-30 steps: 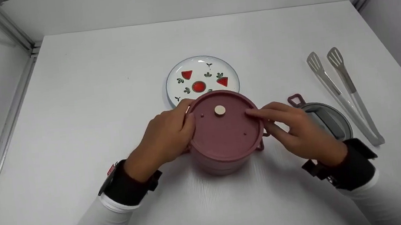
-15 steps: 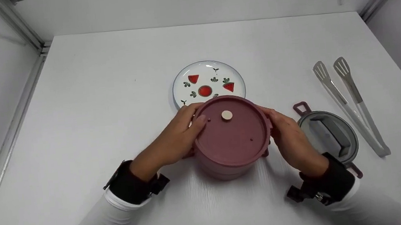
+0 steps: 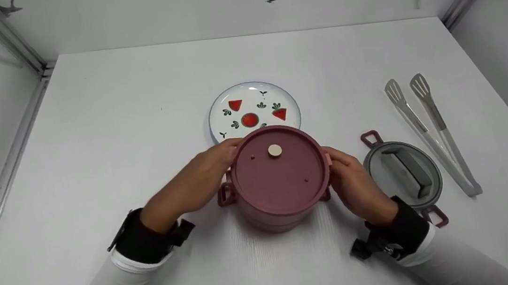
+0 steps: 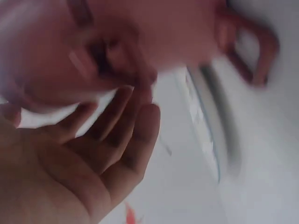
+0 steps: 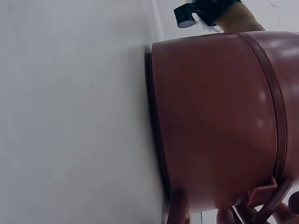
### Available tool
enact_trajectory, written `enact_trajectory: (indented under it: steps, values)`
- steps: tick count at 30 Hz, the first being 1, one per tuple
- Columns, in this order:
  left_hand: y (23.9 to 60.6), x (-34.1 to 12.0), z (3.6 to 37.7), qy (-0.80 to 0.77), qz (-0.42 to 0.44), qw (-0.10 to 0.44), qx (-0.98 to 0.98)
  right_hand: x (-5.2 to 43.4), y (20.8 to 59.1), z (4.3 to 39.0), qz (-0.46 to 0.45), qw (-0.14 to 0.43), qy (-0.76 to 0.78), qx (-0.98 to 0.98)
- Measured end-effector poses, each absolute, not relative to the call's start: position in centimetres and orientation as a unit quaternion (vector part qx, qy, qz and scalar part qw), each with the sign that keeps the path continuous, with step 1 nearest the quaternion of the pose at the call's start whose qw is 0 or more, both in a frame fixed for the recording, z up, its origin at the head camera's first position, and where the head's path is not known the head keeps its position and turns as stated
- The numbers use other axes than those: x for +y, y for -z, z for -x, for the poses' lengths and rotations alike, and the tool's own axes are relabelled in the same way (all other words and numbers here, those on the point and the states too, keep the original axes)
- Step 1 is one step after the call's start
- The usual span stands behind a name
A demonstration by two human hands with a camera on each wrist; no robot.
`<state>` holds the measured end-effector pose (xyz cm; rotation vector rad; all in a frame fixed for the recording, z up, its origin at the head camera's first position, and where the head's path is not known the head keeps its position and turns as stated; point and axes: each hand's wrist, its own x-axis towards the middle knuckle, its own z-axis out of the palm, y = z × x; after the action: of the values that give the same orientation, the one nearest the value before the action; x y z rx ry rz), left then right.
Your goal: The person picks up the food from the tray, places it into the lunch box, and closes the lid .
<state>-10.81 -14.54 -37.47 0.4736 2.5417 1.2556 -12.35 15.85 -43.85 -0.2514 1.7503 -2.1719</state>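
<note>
A dark red lidded pot (image 3: pixel 279 177) with a small beige knob (image 3: pixel 274 150) stands upright on the white table in the head view. Loop handles (image 3: pixel 225 194) jut from its lower sides, and latches sit near the rim. At the pot's left side is my left hand (image 3: pixel 192 179). In the left wrist view its loosely bent fingertips touch a latch (image 4: pixel 133 60) that sticks out from the wall; that view is blurred. My right hand (image 3: pixel 358 188) grips the latch (image 5: pixel 264 195) on the right side, with some fingers hidden behind the pot.
Just behind the pot lies a white plate (image 3: pixel 272 93) with watermelon drawings, its front edge covered. To the right are a round grey container (image 3: pixel 403 174) with dark red loop handles and slotted metal tongs (image 3: pixel 442 141). White panels (image 3: pixel 174 14) border the table.
My right hand has come off the lid's top down to the pot's right side. My left thumb has left the lid, and the left fingers have shifted outward. The head view has shifted slightly.
</note>
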Motion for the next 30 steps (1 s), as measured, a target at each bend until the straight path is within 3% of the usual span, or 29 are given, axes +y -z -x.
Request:
enact_trajectory:
  steps: [6,11,30]
  values:
    - [37.0,-16.5,10.1,-0.265,-0.150,0.181,0.935,16.0,43.9,12.6,0.159,0.156,0.702,0.677]
    - [37.9,-16.3,9.8,-0.213,-0.188,0.164,0.945,16.3,44.2,12.6,0.172,0.177,0.683,0.687]
    - [37.8,-16.1,11.0,-0.250,-0.230,0.174,0.924,16.1,44.3,12.4,0.085,0.182,0.753,0.627]
